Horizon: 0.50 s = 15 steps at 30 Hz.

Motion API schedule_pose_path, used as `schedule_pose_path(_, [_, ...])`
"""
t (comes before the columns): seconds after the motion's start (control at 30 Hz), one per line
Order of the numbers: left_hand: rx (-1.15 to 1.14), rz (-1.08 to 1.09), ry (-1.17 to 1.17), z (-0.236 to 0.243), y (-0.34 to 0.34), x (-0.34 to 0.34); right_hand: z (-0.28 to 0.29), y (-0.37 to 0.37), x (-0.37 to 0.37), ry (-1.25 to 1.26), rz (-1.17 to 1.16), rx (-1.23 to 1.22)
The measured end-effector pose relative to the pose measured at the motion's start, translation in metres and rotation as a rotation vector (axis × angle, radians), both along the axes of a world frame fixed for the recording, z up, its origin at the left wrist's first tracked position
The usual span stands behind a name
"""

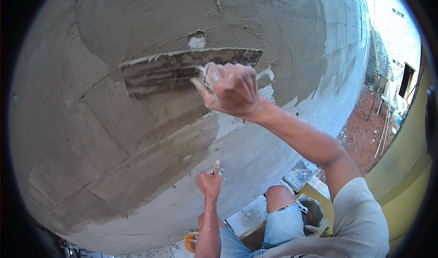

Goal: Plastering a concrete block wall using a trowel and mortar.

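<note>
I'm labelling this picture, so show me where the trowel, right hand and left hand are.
Trowel (175, 71): head view, on its blade.
Right hand (235, 89): head view, on its back.
Left hand (209, 183): head view, on its middle.

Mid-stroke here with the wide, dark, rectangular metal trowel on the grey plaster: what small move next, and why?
Probably slide the wide, dark, rectangular metal trowel slightly upward with the bare right hand: a small pale hollow sits just above the blade's upper edge, seemingly uncoated amid grey plaster, and a light ridge of material lines that edge.
</note>
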<state>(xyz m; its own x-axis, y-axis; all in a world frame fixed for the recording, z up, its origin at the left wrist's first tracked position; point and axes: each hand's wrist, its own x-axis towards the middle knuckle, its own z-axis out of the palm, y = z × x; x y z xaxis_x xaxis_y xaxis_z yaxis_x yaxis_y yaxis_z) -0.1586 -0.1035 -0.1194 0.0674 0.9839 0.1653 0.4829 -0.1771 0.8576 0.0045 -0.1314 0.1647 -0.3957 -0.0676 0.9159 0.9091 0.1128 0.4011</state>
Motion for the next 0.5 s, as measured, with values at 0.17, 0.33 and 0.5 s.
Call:
schedule_pose_path(0.17, [0.003,0.011,-0.008,0.008,-0.006,-0.003,0.073,-0.005,0.03,0.398,-0.125,-0.035])
schedule_pose_path(0.33, [0.023,0.004,-0.003,0.006,-0.002,0.0,0.132,-0.017,0.082,0.803,0.01,-0.053])
schedule_pose_path(0.5, [0.009,0.007,-0.012,0.008,-0.003,-0.003,0.134,0.001,0.054,0.555,-0.026,0.099])
